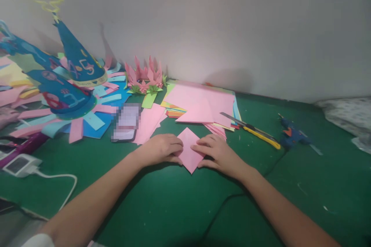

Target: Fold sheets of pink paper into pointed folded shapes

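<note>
A small pink sheet of origami paper, folded into a diamond, lies on the green table between my hands. My left hand grips its left corner, thumb at the lower edge and fingers above. At the right corner, my right hand holds it, with a fingertip resting on the paper's face. A crease runs down from the top point. Just beyond it, a larger folded pink triangle rests on a stack of coloured paper. Pink strips lie beyond my left hand.
A yellow utility knife with its blade out and a blue glue gun lie right. A phone, a pink paper crown and blue cone hats stand left. A white charger and cable lie front left.
</note>
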### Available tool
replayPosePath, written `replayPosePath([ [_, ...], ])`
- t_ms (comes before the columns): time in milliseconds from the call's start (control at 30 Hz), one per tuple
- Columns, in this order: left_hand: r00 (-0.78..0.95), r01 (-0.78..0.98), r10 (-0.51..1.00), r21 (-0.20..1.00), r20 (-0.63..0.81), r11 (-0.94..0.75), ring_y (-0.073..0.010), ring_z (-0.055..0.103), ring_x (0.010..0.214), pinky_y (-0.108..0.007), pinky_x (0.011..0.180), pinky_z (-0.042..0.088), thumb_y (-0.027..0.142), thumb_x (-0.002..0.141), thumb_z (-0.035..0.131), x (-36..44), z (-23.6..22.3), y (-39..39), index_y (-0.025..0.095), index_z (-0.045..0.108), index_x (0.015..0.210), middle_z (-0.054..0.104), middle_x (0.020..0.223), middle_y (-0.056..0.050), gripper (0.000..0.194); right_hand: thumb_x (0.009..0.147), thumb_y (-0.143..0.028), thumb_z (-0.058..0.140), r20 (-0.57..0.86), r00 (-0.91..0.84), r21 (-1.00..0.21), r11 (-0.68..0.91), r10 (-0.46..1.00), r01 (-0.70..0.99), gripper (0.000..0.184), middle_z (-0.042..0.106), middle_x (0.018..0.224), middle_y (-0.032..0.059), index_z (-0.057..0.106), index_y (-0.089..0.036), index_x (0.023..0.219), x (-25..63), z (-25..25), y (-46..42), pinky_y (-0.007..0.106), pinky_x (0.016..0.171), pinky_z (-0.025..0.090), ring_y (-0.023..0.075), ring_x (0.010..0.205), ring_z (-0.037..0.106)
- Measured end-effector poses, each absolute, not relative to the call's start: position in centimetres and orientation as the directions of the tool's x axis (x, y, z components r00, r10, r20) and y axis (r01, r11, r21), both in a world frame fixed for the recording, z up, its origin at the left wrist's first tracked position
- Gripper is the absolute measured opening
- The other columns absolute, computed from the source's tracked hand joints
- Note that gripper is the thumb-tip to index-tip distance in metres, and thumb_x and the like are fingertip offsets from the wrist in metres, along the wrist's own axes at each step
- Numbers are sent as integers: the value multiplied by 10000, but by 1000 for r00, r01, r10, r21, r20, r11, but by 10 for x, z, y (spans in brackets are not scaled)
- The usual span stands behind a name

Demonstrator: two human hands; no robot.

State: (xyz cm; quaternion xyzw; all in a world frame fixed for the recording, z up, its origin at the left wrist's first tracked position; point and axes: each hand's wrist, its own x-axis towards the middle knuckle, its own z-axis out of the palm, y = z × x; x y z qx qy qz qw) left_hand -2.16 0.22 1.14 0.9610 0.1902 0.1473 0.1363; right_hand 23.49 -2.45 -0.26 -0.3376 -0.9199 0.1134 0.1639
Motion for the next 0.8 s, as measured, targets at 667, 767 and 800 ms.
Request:
replayPosePath([
  [667, 564, 746, 823, 384, 69, -543, -183, 576, 777, -279, 681, 434, 216, 944, 373, -14, 1, -4, 165, 533, 950, 600, 820, -40, 168, 925, -228, 404, 258, -420, -467, 493, 870, 734, 226, 653, 929, 84, 580, -205, 1067, 225, -10, -21, 353, 744, 481, 217, 856, 603],
  [767, 558, 770, 829, 352, 36, -533, -183, 563, 782, -279, 691, 418, 225, 953, 364, -11, 5, -6, 164, 573, 897, 578, 819, -43, 225, 928, -217, 406, 255, -434, -449, 503, 864, 738, 232, 643, 911, 88, 606, -193, 1042, 225, -11, -20, 336, 722, 477, 208, 834, 595],
  [800, 553, 774, 833, 350, 31, -527, -182, 561, 782, -278, 690, 414, 230, 953, 369, -11, 6, -7, 166, 581, 903, 574, 819, -42, 228, 928, -214, 408, 255, -431, -446, 500, 866, 742, 237, 638, 902, 88, 612, -190, 1046, 225, -11, -20, 332, 717, 476, 206, 826, 593],
])
